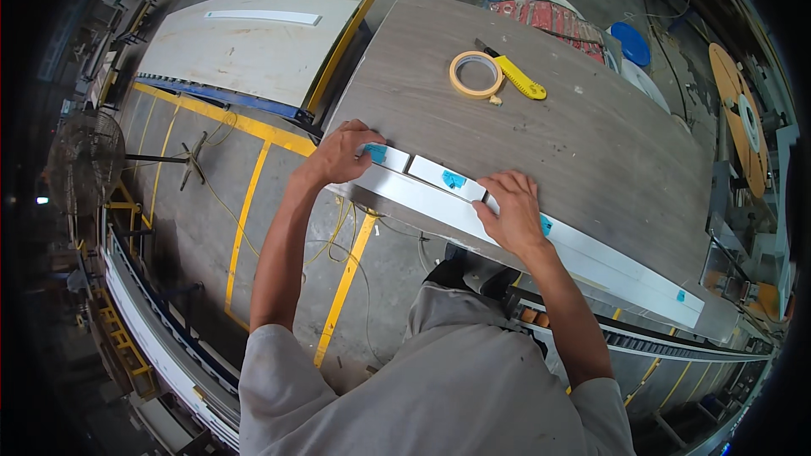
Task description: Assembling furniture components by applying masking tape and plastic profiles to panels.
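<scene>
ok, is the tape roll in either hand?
No, the tape roll lies on the grey board beside the yellow utility knife, while the left hand and right hand press the white edge strip.

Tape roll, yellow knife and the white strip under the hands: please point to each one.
Tape roll (457,73): head view, on its left band.
Yellow knife (521,80): head view, middle of its handle.
White strip (608,266): head view, bare part of its face, right of the right hand (514,215).

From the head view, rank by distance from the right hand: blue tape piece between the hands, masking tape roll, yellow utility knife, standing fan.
From the right hand:
1. Blue tape piece, just left on the white strip.
2. Masking tape roll, up on the board.
3. Yellow utility knife, beside the roll; too close to call.
4. Standing fan, far left.
</scene>
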A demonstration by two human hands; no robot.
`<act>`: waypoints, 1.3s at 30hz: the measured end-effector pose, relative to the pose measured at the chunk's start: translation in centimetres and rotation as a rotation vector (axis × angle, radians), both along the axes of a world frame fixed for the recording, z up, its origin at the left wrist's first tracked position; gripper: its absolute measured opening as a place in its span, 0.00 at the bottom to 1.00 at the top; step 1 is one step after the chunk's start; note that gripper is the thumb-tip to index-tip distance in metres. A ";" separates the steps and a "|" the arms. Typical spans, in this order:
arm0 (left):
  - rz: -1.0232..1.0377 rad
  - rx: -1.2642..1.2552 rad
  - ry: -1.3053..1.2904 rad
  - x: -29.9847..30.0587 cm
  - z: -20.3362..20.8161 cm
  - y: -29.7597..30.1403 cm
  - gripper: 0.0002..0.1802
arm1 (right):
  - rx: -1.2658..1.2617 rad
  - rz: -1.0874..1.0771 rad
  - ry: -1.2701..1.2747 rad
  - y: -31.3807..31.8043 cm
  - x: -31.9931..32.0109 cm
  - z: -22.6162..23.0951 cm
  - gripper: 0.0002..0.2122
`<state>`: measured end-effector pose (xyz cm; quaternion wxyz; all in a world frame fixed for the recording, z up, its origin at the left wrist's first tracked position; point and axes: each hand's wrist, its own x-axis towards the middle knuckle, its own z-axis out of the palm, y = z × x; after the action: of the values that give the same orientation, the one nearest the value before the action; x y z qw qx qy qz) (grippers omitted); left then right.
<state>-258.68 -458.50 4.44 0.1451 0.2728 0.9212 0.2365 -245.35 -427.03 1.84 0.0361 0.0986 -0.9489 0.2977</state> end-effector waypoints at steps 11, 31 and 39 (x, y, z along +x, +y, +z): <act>0.123 0.176 -0.001 2.1 0.1 0.4 0.25 | -0.001 -0.017 -0.052 0.4 0.5 0.5 0.24; 0.286 0.154 0.149 3.2 -1.4 -1.2 0.25 | -0.033 -0.044 -0.082 1.0 0.8 0.0 0.27; 0.279 0.132 0.124 3.3 -1.5 -1.0 0.29 | -0.012 -0.032 -0.099 1.2 1.0 0.2 0.28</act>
<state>-255.42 -459.46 2.92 0.0355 0.1650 0.9398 0.2971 -244.38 -425.83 2.02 -0.0058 0.0681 -0.9491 0.3074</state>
